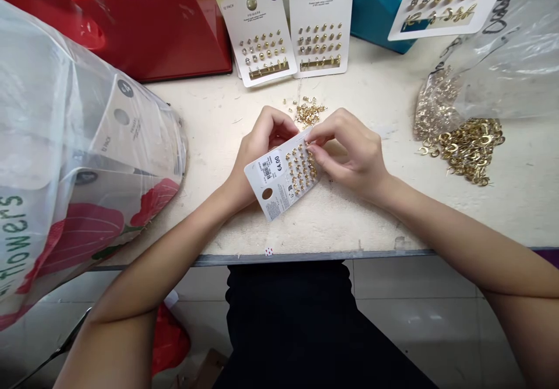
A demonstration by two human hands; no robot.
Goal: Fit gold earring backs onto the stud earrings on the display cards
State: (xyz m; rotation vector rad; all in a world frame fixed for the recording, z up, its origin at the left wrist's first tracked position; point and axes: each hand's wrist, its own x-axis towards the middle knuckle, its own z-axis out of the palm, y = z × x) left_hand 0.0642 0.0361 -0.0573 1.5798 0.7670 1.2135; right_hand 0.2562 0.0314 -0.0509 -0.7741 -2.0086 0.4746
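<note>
The left hand [262, 156] grips the earring card [273, 182] at mid-desk; the right hand [349, 156] pinches its upper edge. Its rows appear mostly filled. Loose gold studs [309, 113] remain nearby, below two filled display cards [259, 35] at the far desk edge.
</note>
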